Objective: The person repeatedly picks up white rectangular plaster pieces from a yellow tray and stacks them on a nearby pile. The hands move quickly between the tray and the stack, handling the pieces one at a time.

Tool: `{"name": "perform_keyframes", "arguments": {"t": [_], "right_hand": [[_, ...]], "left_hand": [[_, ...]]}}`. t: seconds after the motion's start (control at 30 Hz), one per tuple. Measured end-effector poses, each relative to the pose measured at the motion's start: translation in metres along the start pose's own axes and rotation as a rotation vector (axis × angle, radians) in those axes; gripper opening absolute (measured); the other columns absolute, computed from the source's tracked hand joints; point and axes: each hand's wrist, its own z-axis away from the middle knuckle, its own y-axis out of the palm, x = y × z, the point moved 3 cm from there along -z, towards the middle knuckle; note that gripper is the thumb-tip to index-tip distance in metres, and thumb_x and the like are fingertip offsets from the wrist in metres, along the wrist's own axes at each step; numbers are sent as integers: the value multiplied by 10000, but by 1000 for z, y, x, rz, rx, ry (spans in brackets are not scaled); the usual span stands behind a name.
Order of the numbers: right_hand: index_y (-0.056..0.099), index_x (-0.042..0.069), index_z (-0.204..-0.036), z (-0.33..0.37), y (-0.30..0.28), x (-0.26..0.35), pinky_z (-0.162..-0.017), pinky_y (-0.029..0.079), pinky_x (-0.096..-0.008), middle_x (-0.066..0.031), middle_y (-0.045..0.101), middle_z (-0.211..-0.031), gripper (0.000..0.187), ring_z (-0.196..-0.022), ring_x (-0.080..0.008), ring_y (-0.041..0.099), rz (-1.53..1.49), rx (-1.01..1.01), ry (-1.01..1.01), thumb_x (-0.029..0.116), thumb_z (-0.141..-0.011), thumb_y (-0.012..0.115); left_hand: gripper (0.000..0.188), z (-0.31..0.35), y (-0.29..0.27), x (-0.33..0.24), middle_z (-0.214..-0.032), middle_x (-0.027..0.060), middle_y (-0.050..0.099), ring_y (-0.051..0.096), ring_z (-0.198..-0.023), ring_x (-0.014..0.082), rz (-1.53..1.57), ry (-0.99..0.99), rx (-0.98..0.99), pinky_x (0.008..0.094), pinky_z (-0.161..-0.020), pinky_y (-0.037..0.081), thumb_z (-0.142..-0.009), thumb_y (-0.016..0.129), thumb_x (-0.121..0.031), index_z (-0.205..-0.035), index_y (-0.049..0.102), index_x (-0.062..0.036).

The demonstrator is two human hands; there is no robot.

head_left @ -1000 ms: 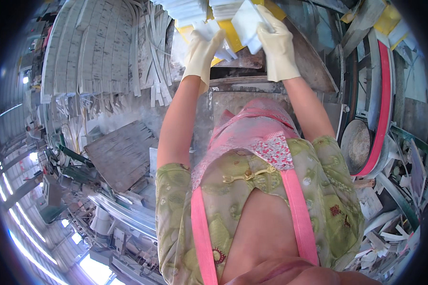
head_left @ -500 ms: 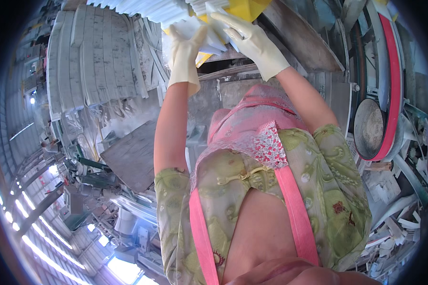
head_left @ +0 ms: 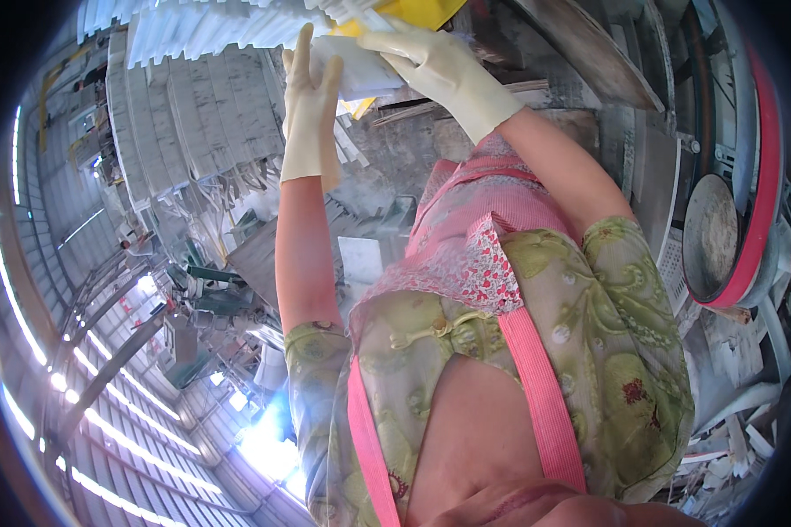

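Cream rubber gloves cover both hands at the top of the view. A flat white slab (head_left: 360, 63) lies between them, with one corner tilted toward me. My left hand (head_left: 311, 110) has it by the left edge, the thumb in front and the long fingers pointing up along the side. From the right, my right hand (head_left: 435, 68) closes over its upper right part, fingers pointing left. The undersides of the fingers are hidden. Just behind is a yellow sheet (head_left: 424, 12), and ridged rows of white strips (head_left: 224, 31) stand to the left.
Long grey dusty strips (head_left: 185, 123) are stacked at left. Wooden boards (head_left: 589, 48) lean at upper right. A red-rimmed wheel guard (head_left: 756, 211) and a round dusty pan (head_left: 712, 237) stand at right. White offcuts (head_left: 738, 443) are heaped at lower right.
Both hands have shifted left and slightly, with the white slab between them. My right hand now sits closer over the slab. The whole view has turned a little to the right.
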Motion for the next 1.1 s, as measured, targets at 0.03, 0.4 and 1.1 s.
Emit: {"name": "perform_keyframes", "arguments": {"t": [0.03,0.4,1.1], "right_hand": [[729,307,-1144,0,0,4,-735,581,-440,-41,708,-1159,217,-860,-331,715,0,6,13,236,-952,656],[668,129,-1189,-12,-14,31,-918,540,-436,-189,679,-1193,263,-1099,-360,669,303,283,-91,267,-967,645],[665,176,-1157,2,-18,10,-755,559,-519,-201,708,-1035,187,-937,-435,692,60,37,-8,177,-976,618]], "left_hand": [[566,-2,-1,2,-1707,217,180,363,-1525,300,-16,29,5,392,-1196,348,-984,608,-289,-1539,497,-265],[432,-14,4,12,-1613,320,333,441,-1464,363,-174,197,21,385,-1092,448,-941,687,-351,-1332,673,-167],[869,17,36,7,-1570,331,351,386,-1383,596,-862,241,-129,607,-826,600,-861,783,-443,-1546,382,-89]]}}
